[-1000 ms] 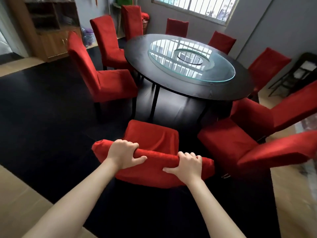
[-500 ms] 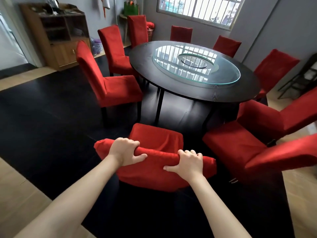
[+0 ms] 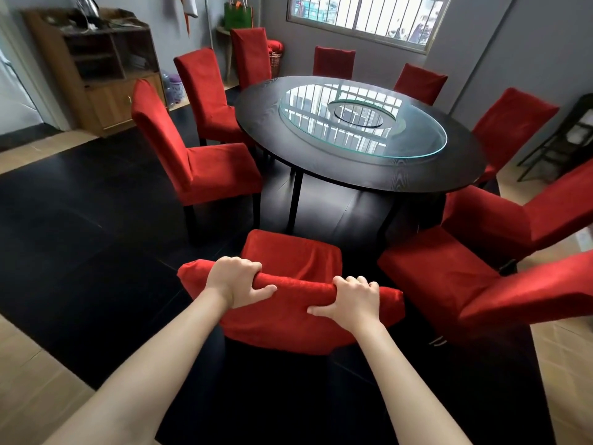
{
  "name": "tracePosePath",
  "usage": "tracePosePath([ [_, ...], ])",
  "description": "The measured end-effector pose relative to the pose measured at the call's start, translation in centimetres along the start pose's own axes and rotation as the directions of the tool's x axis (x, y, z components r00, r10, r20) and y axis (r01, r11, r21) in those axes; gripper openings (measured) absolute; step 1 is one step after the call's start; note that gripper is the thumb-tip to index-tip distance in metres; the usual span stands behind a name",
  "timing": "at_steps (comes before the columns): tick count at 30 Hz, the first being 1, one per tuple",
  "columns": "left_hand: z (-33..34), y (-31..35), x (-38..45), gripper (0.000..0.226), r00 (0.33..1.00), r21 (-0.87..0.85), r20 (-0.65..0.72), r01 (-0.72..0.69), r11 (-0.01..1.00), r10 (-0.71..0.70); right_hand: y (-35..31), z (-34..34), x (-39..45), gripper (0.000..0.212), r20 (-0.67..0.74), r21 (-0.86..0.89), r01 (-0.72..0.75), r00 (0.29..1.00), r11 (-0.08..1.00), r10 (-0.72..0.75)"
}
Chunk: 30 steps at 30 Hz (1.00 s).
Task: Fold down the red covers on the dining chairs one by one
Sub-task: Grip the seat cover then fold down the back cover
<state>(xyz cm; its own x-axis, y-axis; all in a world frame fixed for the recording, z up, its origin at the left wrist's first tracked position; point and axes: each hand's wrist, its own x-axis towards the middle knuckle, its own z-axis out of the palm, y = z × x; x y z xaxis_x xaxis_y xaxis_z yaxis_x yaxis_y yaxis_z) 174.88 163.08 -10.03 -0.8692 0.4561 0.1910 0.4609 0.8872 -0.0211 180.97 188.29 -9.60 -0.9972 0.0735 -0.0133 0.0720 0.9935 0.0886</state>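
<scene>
While both hands grip the top of the nearest chair back, the soft red cloth cover bunches under them. The left hand and right hand curl around it, near the round black surface.

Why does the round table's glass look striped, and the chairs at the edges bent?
Head view: the round glass turntable mirrors the barred window, hence bright stripes; wide-angle lens stretches the red-covered chairs on the right edge; both hands grip the nearest chair's red cover, sharply focused.
</scene>
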Motion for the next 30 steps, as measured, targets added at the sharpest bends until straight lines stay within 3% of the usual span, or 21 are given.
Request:
tracePosePath([
  [8, 1.1, -0.8, 4.2, 0.075, 0.999, 0.046, 0.032, -0.002, 0.999, 0.000, 0.8, 0.0, 4.2, 0.092, 0.040, 0.014, -0.039, 0.998, 0.999, 0.038],
  [12, 1.6, -1.7, 6.0, 0.082, 1.000, 0.028, 0.008, -0.006, 1.000, 0.006, 0.6, 0.1, 5.9, 0.091, 0.047, 0.028, -0.048, 0.998, 0.998, 0.047],
  [30, 2.2, -9.6, 8.6, 0.075, 0.983, -0.043, -0.064, -0.174, 0.984, 0.171, -7.0, -0.7, 7.9, 0.085, 0.043, 0.048, -0.238, 0.971, 0.970, 0.236],
])
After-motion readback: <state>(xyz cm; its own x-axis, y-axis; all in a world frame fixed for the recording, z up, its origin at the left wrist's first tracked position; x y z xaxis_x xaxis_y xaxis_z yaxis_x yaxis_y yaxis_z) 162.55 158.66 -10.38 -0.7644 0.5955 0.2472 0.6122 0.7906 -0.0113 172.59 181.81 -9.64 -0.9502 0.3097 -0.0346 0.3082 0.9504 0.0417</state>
